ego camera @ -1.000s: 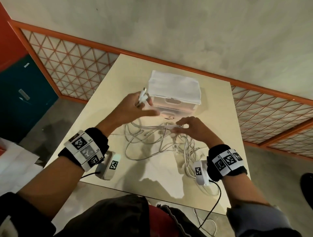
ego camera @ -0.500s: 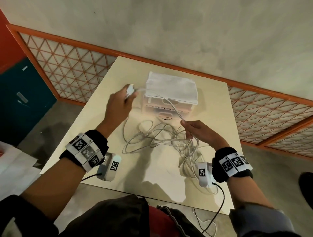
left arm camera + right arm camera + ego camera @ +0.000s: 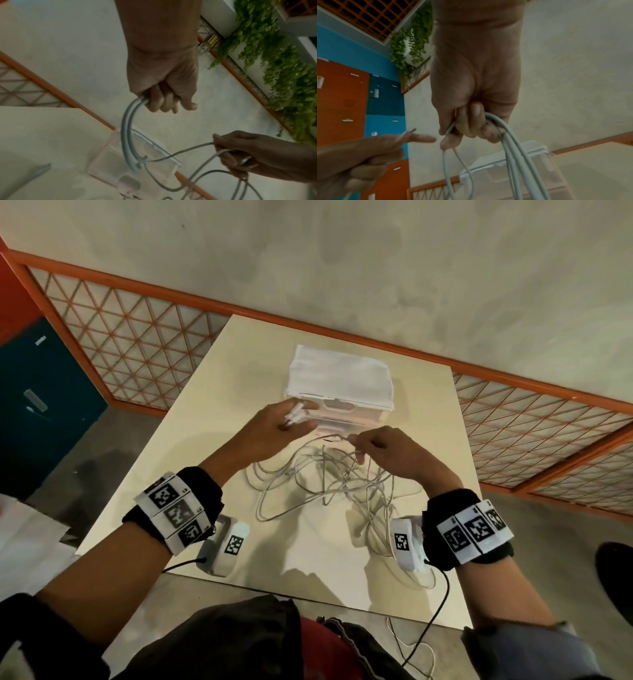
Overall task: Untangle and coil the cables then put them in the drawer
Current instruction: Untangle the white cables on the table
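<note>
A tangle of white cables (image 3: 325,484) lies on the beige table (image 3: 191,474) in front of a small white plastic drawer unit (image 3: 339,378). My left hand (image 3: 294,419) is raised just before the drawer fronts and grips a few gathered cable loops (image 3: 126,128), with a connector end (image 3: 410,133) sticking out past its fingers. My right hand (image 3: 356,445) is close beside it, above the tangle, with its fingers curled round several strands (image 3: 513,148) that hang down to the pile. A strand runs between the two hands. The drawers look closed.
An orange-framed lattice railing (image 3: 137,344) runs behind and to both sides of the table. A teal cabinet (image 3: 37,392) stands at the left. One white cable (image 3: 414,645) hangs off the near table edge. A dark shoe (image 3: 616,580) is on the floor at the right.
The left hand, stretched out to the far left half a second ago, has come back toward the right hand. The taut strand over the drawer unit has gone slack.
</note>
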A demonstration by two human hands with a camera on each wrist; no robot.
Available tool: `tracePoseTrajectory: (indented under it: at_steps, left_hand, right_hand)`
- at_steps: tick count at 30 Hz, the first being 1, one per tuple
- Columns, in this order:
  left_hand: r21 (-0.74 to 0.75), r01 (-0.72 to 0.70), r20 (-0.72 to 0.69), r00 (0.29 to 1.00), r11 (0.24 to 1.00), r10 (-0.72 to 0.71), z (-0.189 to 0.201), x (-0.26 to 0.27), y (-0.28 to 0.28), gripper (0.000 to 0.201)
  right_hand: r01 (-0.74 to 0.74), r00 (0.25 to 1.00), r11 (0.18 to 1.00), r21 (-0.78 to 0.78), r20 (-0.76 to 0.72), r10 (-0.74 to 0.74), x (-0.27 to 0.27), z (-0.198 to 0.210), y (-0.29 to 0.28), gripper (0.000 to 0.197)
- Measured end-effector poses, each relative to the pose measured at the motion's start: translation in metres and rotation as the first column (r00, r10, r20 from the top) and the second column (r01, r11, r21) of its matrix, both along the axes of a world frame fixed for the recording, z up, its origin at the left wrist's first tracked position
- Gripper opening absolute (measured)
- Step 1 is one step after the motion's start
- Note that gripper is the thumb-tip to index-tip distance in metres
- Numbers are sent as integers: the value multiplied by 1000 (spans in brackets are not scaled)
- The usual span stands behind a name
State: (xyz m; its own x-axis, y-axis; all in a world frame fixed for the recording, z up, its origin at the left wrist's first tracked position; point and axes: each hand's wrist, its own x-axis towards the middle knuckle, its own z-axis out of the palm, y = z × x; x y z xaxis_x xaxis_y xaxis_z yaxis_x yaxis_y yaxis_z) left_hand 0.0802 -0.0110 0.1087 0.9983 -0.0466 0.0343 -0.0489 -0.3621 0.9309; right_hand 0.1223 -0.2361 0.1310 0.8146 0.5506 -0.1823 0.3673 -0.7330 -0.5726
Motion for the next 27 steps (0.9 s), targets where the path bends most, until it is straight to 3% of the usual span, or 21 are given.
tracePoseTrajectory:
  at_steps: [2,4,6,9,11,15,19,24,27]
  left_hand:
    - [-199,138,-113,980,970,-162,4,-5,-14,31]
    - [-304,186,-252,930,934,-267,2,-8,-24,40]
    - [-327,182,-314,905,927,-288,0,-10,-31,46]
    - [-272,208,-230,934,940,-273,-2,-11,-35,35]
    - [-211,183,-133,968,960,-213,-2,-10,-34,27]
    - [-178,27,21,1000,984,-23,6,-1,-27,32]
    - [-328,-74,160,978,942,133,16,7,-15,37]
    - [-370,-213,168,942,904,291,2,5,-8,40]
    - [-220,-384,134,899,897,418,-23,1,-1,48]
  right_hand:
    - [-3,993,996,85,-114,12,-6,9,13,56]
    - [42,977,971,234,-211,9,-8,15,21,59]
    - [74,968,944,321,-251,10,-5,19,22,65]
    - [98,963,918,384,-270,10,-3,19,17,63]
    - [105,965,913,393,-264,3,-4,17,12,63]
    - [82,967,941,328,-256,5,-11,1,3,72]
    - [130,957,959,250,-283,-57,-8,-30,-9,79]
    - [245,934,940,236,-316,-165,-4,-58,-24,66]
    - [270,951,929,251,-218,-218,1,-52,-26,56]
